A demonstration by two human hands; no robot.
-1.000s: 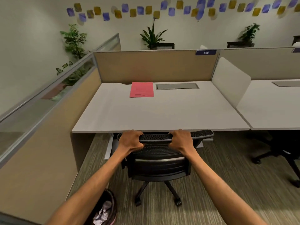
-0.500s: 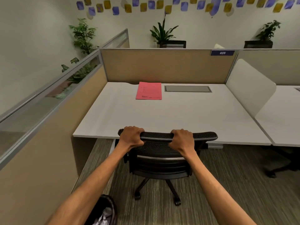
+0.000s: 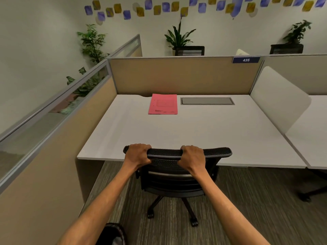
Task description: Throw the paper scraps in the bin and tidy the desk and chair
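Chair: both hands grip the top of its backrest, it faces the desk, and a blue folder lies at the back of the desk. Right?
Not quite: the folder is red, not blue, as the head view shows. The rest holds: the left hand and right hand grip the top of the chair backrest, facing the desk.

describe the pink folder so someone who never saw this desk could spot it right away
Look at the white desk inside the tan cubicle walls, with the black chair pushed up to it. Near its back edge, just left of the grey hatch, lies the pink folder, flat. It is the only coloured, loose thing on the desk.
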